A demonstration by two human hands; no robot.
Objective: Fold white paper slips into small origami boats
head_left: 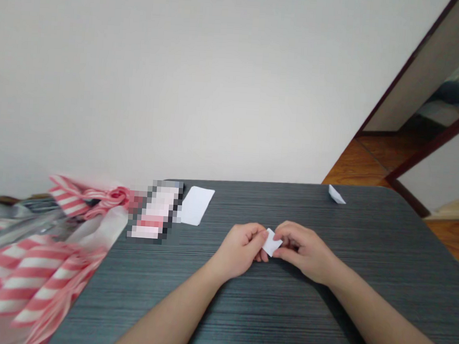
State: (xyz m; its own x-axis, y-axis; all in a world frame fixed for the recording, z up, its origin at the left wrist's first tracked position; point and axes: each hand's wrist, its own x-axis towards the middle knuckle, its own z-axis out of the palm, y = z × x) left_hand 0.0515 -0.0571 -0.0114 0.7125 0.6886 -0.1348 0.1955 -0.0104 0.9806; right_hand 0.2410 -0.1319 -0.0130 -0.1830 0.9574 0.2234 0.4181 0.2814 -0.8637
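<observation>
Small folded white paper (272, 242) pinched between both hands

The left hand (240, 248) and right hand (302, 250) clasp it, fingers curled; too loose a pinch could drop it onto the dark table (243, 309), too hard could crease it. A white sheet (195, 205) lies beyond the left hand, a folded paper scrap (337, 194) beyond the right.

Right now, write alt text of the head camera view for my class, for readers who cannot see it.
The left hand and right hand pinch a small folded white paper over a dark grey table. A white sheet and another folded paper lie farther off; a red-and-white striped bag sits left.
</observation>
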